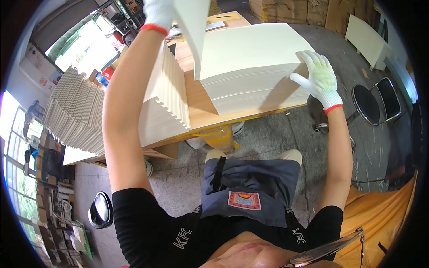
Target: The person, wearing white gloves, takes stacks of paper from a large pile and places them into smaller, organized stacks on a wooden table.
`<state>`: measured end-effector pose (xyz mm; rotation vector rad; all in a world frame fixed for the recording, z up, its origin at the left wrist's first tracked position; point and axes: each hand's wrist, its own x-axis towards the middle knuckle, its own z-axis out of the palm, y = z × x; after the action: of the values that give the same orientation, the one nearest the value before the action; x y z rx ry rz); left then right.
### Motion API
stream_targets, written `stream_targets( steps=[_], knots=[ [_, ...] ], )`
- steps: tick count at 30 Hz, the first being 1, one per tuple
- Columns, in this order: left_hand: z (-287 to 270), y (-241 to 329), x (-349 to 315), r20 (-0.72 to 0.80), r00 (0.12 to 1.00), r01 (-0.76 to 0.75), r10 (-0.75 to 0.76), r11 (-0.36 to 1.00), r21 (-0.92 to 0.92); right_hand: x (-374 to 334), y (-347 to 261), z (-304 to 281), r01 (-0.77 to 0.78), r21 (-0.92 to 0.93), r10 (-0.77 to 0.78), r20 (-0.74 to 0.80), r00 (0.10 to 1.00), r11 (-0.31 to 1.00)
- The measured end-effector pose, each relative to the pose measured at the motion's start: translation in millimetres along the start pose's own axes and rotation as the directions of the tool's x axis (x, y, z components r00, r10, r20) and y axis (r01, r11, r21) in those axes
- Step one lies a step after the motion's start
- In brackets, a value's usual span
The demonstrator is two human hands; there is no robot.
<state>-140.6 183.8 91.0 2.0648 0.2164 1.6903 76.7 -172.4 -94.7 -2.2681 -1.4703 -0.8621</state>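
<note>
— So, what kind of room is that?

— Workshop-ish. Grey concrete floor [178, 178], cardboard boxes [290, 11] piled up beyond the far edge of the table, a black chair [367, 105] off past its right edge.

— And the surface?

— Wooden tabletop [199, 100], pale grain, showing in a strip between the stacks.

— What's piled on it?

— Mostly white sheets. The main stack [254, 49] takes the right end, front face close to the near edge, pretty square, which I'd guess keeps it stable. Left of it there's a stepped stack [165, 114] with a sawtooth side, maybe so the layers are easier to separate. A leaning stack [73, 111] fills the left end.

— What's standing up in the middle?

— The raised sheet [193, 35], curving upward along the main stack's left side. Can't tell if it's one layer or more.

— Hands?

— Both white-gloved, probably to spare the fingers or the sheets. The left hand [158, 13] is up beside the raised sheet, but the frame crops its fingers, so no idea if it's pinching. The right hand [318, 76] is spread at the main stack's right end, thumb apart, steadying it I reckon.

— Anything tiny?

— Blue bottle [101, 79] behind the stacks, toward the left.
</note>
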Motion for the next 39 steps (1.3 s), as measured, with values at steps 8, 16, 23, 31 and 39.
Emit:
stream_targets(
  steps=[8,16,23,31,39],
  knots=[
    [-98.9,-33.7,-28.6,-0.264,0.844,0.261,-0.467,0.788,-0.558,69.4,-183.5,2.9,0.251,0.278,-0.285,0.088,0.955,0.927],
    [-130.2,-44.8,-37.7,-0.254,0.773,0.244,-0.581,0.642,-0.727,75.0,-230.9,15.3,0.231,0.254,-0.290,0.229,0.929,0.939],
    [-111.4,-10.8,-46.5,-0.295,0.758,0.168,-0.582,0.610,-0.774,119.1,-253.8,-41.8,0.409,0.426,-0.234,-0.406,0.884,0.807],
    [-159.7,95.6,-19.4,0.179,0.983,-0.013,0.050,0.978,-0.206,155.4,-265.6,-115.6,0.371,0.892,0.147,-0.416,0.897,0.260],
    [-346.5,19.1,-85.8,0.083,0.834,0.502,-0.546,0.813,0.296,212.7,-314.4,-58.2,0.041,0.813,-0.266,-0.236,0.935,-0.581]
  ],
)
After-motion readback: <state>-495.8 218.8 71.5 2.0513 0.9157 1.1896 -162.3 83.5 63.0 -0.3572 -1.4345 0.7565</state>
